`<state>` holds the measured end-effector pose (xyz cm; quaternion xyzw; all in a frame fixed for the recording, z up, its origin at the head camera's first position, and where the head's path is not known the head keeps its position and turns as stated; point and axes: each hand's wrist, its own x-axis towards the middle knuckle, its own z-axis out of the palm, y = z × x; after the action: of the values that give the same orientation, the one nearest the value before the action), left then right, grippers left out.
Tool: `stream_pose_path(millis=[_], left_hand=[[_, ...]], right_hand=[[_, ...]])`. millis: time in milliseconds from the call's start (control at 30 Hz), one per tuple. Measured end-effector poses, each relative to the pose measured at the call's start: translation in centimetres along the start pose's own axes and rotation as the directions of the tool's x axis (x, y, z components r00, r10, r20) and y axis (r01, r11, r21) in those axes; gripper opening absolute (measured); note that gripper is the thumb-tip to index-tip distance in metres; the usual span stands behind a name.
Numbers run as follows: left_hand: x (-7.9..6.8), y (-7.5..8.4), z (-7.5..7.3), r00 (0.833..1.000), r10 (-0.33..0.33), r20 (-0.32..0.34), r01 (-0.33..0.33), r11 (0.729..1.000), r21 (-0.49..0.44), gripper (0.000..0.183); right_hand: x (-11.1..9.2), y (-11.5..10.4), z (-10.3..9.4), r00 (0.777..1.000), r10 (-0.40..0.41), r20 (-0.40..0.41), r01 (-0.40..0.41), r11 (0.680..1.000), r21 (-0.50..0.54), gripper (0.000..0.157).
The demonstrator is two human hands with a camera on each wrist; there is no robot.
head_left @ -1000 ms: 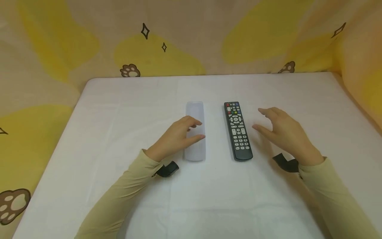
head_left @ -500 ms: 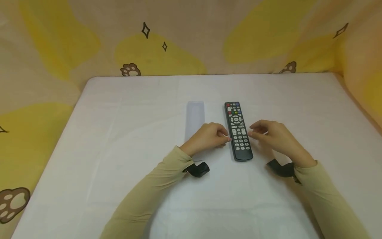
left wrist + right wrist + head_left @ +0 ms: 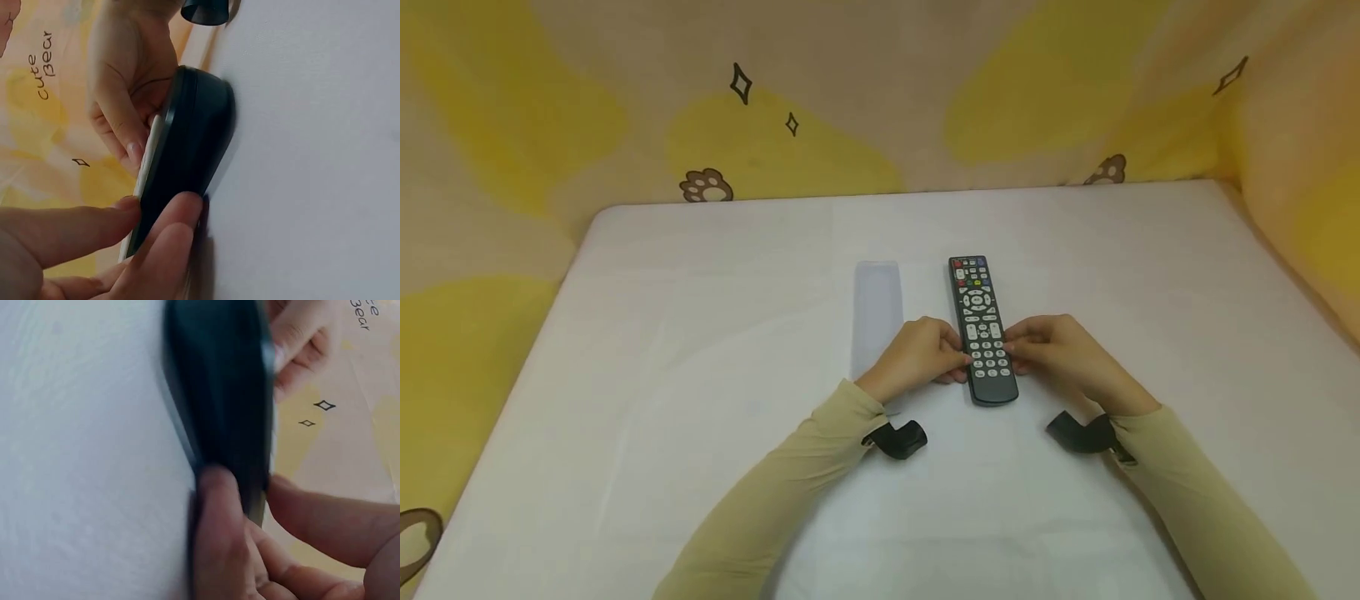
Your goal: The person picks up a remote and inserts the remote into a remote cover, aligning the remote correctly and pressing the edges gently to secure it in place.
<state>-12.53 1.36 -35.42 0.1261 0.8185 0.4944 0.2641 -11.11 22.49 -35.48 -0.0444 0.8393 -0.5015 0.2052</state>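
Note:
A black remote control point(image 3: 992, 390) with white and coloured buttons lies face up near the table's middle, its far end turned slightly left. My left hand point(image 3: 919, 357) pinches its left edge, thumb point(image 3: 106, 228) at the button side and fingers at the underside. From the other side, my right hand point(image 3: 1063, 357) pinches the right edge at about the same height, its thumb point(image 3: 319, 512) also on the button side. Whether the remote touches the table, I cannot tell. To the left lies a pale translucent sleeve point(image 3: 877, 304), its near part hidden by my left hand and wrist.
A white cloth covers the table point(image 3: 700, 333). Behind it and along both sides hangs a yellow and beige curtain point(image 3: 850, 92) with paw prints. Black wrist mounts point(image 3: 898, 439) stick out under both forearms.
My left hand has moved right, from over the sleeve to the remote's left edge. My right hand has come in left and down to the right edge. Both now grip it.

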Motion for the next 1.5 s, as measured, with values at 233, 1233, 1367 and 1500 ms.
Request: stream_pose_path(millis=[233, 1233, 1367, 1500], left_hand=[[0.5, -0.1, 0.3, 0.999, -0.041, -0.016, 0.041, 0.999, -0.02, 0.02], [0.8, -0.6, 0.1, 0.996, 0.083, -0.026, -0.086, 0.99, -0.109, 0.016], [0.8, -0.6, 0.2, 0.994, 0.099, -0.041, -0.103, 0.989, -0.106, 0.018], [0.7, -0.6, 0.1, 0.993, 0.106, -0.048, -0.11, 0.989, -0.103, 0.019]], right_hand=[[0.0, 0.6, 0.3, 1.0, -0.005, -0.018, 0.006, 0.997, 0.077, 0.032], [0.3, 1.6, 0.4, 0.993, -0.021, -0.115, 0.056, 0.949, 0.309, 0.031], [0.1, 1.6, 0.4, 0.989, -0.043, -0.143, 0.091, 0.932, 0.352, 0.029], [0.1, 1.8, 0.5, 0.985, -0.058, -0.16, 0.118, 0.91, 0.397, 0.018]])
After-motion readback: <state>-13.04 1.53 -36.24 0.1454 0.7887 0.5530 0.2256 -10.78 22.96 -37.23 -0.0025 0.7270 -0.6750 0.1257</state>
